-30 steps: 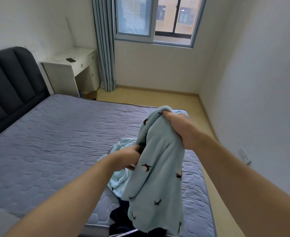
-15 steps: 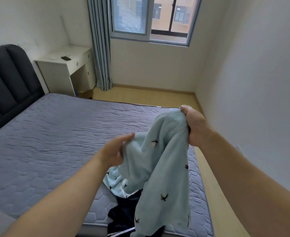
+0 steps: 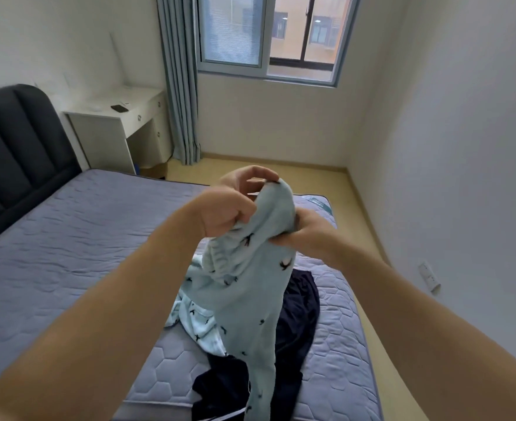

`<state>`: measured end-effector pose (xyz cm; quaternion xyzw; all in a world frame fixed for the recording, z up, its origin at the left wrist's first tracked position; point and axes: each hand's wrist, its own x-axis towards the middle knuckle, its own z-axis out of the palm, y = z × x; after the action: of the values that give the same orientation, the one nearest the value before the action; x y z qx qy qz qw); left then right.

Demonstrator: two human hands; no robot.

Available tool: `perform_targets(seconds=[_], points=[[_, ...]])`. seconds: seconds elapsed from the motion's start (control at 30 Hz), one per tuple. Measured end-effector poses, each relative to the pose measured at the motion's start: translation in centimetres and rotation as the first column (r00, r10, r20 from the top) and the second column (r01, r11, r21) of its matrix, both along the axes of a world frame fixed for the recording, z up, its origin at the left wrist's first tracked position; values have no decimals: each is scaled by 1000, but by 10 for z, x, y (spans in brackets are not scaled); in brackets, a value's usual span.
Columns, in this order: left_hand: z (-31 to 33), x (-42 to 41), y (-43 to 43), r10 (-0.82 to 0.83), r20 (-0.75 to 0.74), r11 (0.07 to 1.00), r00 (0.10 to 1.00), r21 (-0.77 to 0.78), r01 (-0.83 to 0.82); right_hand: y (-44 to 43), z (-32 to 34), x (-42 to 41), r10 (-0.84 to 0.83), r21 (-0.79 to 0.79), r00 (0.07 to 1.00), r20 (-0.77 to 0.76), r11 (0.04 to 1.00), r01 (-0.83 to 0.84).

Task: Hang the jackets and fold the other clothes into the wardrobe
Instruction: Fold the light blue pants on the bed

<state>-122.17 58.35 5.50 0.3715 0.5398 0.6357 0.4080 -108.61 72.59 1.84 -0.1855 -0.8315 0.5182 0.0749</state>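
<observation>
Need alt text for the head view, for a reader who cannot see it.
The left hand and right hand grip the top of a light blue garment with small black bird prints, held up over a grey quilted mattress. A dark navy garment lies on the mattress beneath it.

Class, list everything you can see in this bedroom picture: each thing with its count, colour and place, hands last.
Bird-print garment: one, light blue, held up over the mattress.
Printed cloth: one, paler blue, on mattress beneath it.
Dark garment: one, navy, on mattress.
Mattress: one, grey-lilac, left.
Headboard: one, dark grey, far left.
Desk: one, white, beside headboard.
Curtain: one, blue-grey, left of window.
Window: one, grey frame, back wall.
Left hand: one, grips garment.
Right hand: one, grips garment.
</observation>
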Motion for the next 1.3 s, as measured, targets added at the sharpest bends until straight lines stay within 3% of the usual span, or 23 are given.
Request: perform_targets(seconds=[0.07, 0.17, 0.23, 0.27, 0.37, 0.47, 0.57, 0.63, 0.7, 0.77, 0.83, 0.87, 0.97, 1.03, 1.17, 1.23, 1.3], points=[[-11, -8, 1, 143, -118, 987, 983, -53, -150, 1, -5, -6, -141, 135, 990, -27, 980, 144], [-41, -20, -5, 196, -309, 922, 931, -265, -282, 1, -10, -9, -254, 53, 958, -132, 964, 262], [-68, -20, -14, 49, -207, 906, 977, -402, -131, 2, -10, -10, -291, -31, 942, -170, 956, 290], [-82, -19, -18, -33, -122, 919, 992, -395, -18, 4, -10, -10, -296, -32, 938, -181, 955, 295], [-111, -7, -22, -200, -34, 957, 979, -221, 188, 7, -10, -10, -318, -6, 929, -190, 946, 323], [-118, 6, -13, 21, 31, 989, 999, -146, -16, 11, -10, -9, -378, -8, 907, -187, 923, 384], [-111, 5, 0, 402, 130, 911, 906, -150, -383, 17, -9, -3, -377, 76, 920, -111, 919, 386], [-96, -1, 5, 479, 106, 877, 871, -105, -469, 22, -10, 5, -377, 206, 926, -14, 905, 372], [-73, -8, 9, 445, -41, 895, 895, -30, -446, 23, -6, 13, -337, 369, 941, -31, 871, 324], [-51, -10, 12, 338, -315, 936, 887, 11, -353, 22, 2, 16, -152, 457, 971, -183, 862, 221], [-33, -7, 17, 196, -560, 967, 805, -25, -253, 21, 11, 14, -4, 449, 976, -219, 887, 105], [-28, -3, 20, 145, -587, 976, 796, -49, -213, 20, 15, 12, 15, 395, 980, -199, 916, 66], [-20, 3, 22, 68, -459, 988, 886, -93, -124, 22, 27, 8, 16, 162, 994, -106, 987, 2], [-19, 0, 15, -10, -311, 991, 950, -128, -32, 24, 28, 9, 20, 114, 996, -82, 993, -10], [-31, -10, -2, -84, -36, 991, 996, -104, 80, 23, 23, 12, -75, 64, 977, -201, 994, 90], [-50, -11, -8, -62, -17, 988, 998, -146, 59, 22, 21, 9, -118, 40, 962, -247, 990, 132], [-74, -8, -14, -123, -165, 950, 979, -305, 68, 21, 23, 4, -155, 51, 941, -300, 983, 178]])
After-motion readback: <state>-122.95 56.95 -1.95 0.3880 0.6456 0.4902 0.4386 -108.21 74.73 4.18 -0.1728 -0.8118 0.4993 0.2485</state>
